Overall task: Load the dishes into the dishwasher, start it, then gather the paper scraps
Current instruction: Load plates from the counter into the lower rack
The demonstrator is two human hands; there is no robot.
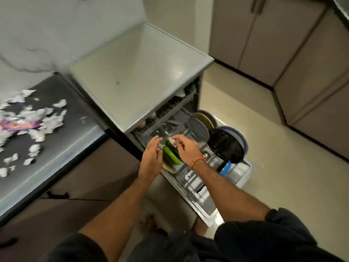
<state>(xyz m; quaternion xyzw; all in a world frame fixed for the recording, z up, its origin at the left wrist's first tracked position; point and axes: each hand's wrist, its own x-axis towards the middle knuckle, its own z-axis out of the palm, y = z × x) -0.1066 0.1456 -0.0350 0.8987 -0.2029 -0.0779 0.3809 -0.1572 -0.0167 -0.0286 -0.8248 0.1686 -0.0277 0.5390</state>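
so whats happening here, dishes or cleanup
Dishes, for now. A person is bent over the open dishwasher's pulled-out lower rack, both hands at a green plate standing in it: the left hand is flat against its side and the right hand pinches its top edge. Dark round plates already stand further back. The paper scraps lie scattered on the dark counter, untouched.
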